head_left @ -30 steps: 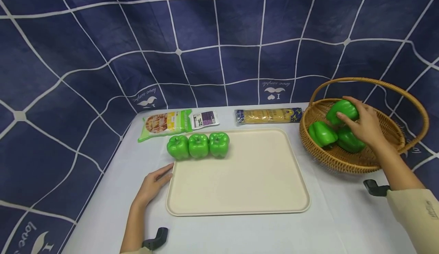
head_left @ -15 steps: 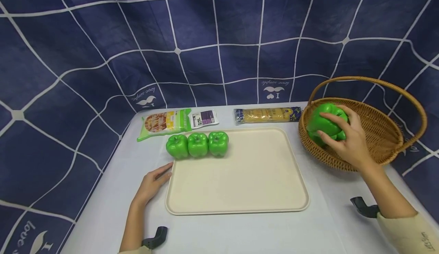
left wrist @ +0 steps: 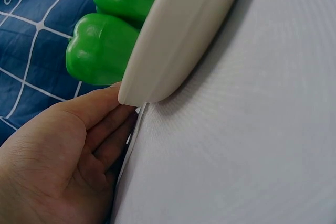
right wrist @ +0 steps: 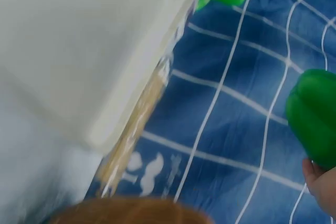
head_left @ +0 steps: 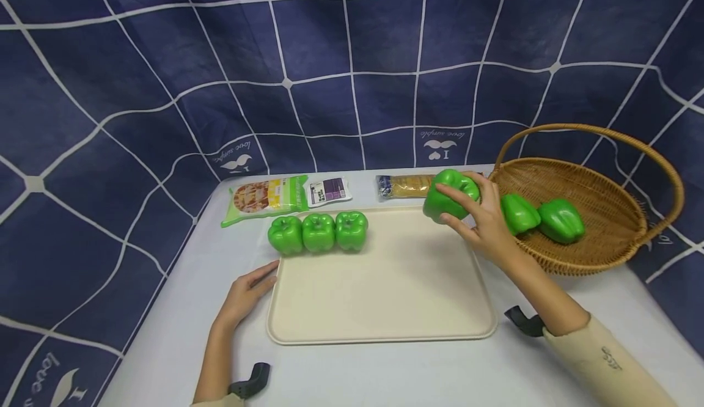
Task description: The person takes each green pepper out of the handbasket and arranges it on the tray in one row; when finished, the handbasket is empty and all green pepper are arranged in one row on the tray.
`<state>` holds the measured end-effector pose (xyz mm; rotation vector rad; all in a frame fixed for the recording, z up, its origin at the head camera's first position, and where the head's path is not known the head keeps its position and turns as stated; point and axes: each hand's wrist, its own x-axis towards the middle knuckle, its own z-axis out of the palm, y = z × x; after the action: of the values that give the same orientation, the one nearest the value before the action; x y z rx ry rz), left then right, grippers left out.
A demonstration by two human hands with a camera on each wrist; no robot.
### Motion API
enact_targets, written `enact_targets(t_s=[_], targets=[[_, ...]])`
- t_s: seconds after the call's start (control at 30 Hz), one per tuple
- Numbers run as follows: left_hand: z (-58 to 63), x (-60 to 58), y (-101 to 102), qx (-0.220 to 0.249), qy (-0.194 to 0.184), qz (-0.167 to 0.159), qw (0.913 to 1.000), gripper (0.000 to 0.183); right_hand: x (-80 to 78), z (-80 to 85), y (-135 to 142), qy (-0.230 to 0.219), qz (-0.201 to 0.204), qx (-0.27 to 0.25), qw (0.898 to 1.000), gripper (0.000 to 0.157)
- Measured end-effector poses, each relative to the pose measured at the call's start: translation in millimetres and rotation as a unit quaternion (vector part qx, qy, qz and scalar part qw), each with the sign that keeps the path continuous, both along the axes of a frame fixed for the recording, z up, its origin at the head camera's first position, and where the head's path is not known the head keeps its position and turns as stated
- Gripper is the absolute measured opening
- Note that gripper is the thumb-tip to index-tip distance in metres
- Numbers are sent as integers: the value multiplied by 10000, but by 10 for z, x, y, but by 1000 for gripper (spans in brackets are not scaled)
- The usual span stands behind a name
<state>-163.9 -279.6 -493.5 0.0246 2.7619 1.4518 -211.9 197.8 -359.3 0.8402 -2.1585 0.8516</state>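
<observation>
My right hand (head_left: 484, 220) grips a green bell pepper (head_left: 448, 196), held up over the back right corner of the cream tray (head_left: 379, 300). In the right wrist view this bell pepper (right wrist: 315, 116) shows at the right edge with a fingertip under it. Three more green bell peppers (head_left: 318, 233) stand in a row along the tray's back left edge. My left hand (head_left: 244, 297) rests by the tray's left side, its fairly straight fingertips touching the rim; the left wrist view shows these fingers (left wrist: 102, 111) right at the tray's edge.
A wicker basket (head_left: 610, 211) with a tall handle stands at the right, holding two bell peppers (head_left: 562, 220). Behind the tray lie a green food bag (head_left: 266, 198), a small white and purple packet (head_left: 329, 192) and a pack of dry noodles (head_left: 407, 187). A blue checked cloth hangs behind.
My right hand has lifted a bell pepper out of the basket and carried it left over the tray's back right corner. The left hand has stayed at the tray's edge.
</observation>
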Motion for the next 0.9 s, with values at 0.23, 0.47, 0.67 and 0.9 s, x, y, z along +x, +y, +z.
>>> enact_targets(t_s=[0.23,0.47,0.67,0.9], targets=[[-25,-20,4,-1,-12,9,10000,43,-107,-67,-362,-347,481,172,9981,52],[-5,-9,14,0,-114,81,9999,44,-227,-209,-591,-1315,584,185,9894,95],[14,-1,26,28,-46,56,10000,42,-337,-382,-664,-2371,522,225,9698,90],[3,-12,26,-89,-54,103,9999,42,-436,-566,-680,-3134,655,278,9470,81]])
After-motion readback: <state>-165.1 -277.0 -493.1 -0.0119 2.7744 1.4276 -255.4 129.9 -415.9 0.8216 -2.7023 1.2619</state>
